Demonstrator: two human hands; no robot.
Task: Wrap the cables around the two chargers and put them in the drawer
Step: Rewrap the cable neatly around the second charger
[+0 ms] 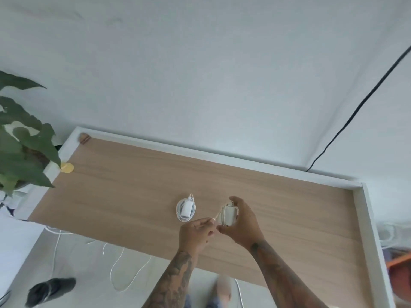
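Observation:
One white charger (186, 210) lies on the wooden table top (133, 185) with its cable coiled around it, left of my hands. My right hand (241, 221) grips a second white charger (229, 215) above the table, its cable partly wound round it. My left hand (196, 232) pinches the free end of that cable (216, 217), which runs up to the charger. No drawer is in view.
A leafy plant (22, 138) stands past the table's left end, beside a yellow disc (67, 168). White rims (364, 218) border the table's far and right sides. A black cable (355, 110) runs down the wall. White cords (120, 270) and a dark shoe (51, 290) lie on the floor.

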